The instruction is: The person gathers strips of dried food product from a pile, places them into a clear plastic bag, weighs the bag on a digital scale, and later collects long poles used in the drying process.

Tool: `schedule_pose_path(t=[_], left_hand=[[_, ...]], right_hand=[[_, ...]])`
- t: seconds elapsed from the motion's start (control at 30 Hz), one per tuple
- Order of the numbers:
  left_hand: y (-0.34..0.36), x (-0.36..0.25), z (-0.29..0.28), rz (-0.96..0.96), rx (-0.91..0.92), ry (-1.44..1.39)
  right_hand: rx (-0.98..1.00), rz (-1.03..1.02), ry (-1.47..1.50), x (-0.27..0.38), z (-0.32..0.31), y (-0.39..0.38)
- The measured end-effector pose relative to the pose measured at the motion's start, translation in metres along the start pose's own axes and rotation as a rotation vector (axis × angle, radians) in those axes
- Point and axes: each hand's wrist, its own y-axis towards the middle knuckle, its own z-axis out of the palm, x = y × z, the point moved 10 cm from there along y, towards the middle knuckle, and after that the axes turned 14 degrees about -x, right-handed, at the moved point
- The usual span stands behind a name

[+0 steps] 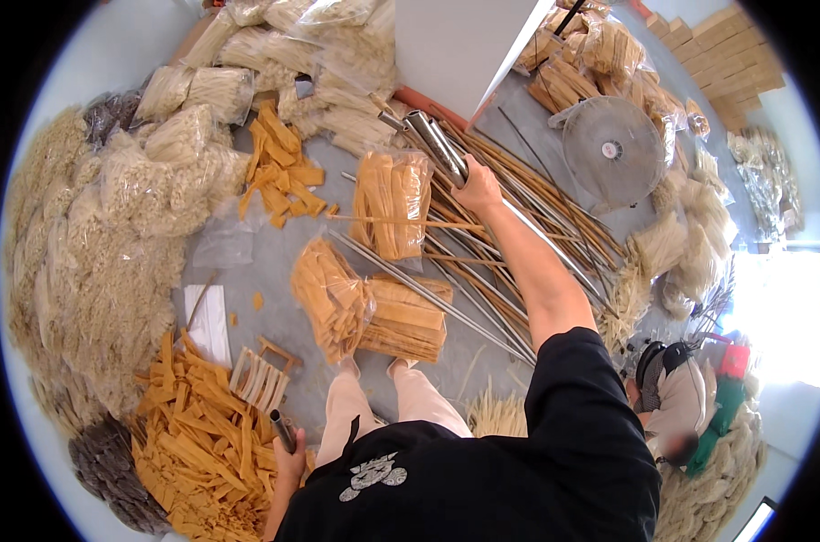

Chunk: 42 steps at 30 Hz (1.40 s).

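My right hand is stretched far forward, its fingers wrapped round shiny metal tubes that stand out above the long poles on the floor. Low at my left side, my left hand is closed on a short dark metal tube; the tube's lower end is hidden in my grip. Between my feet and the poles lie a bag of orange-brown strips, a flat bundle of the same strips, and a plastic-wrapped bundle farther off.
Loose orange strips heap up at the left by a small wooden stool and a white sheet. Pale fibre bundles line the left wall. A round fan stands at the far right. Another person bends at the right.
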Motion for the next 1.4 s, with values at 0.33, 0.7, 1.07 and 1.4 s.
schedule_pose_path(t=[0.33,0.7,1.07,1.4], left_hand=[[-0.007,-0.015,0.003,0.025,0.06,0.109],[-0.019,-0.007,0.03,0.068,0.293,0.265],[0.011,-0.141,0.073,0.396,0.312,0.195],[-0.029,-0.233,0.199,0.503,0.713,0.424]], right_hand=[[0.224,0.023,-0.037,0.0,0.05,-0.041],[0.011,-0.019,-0.127,-0.066,-0.001,-0.014],[0.169,0.022,0.193,-0.022,0.041,-0.078],[0.592,0.224,0.566,0.026,0.026,-0.317]])
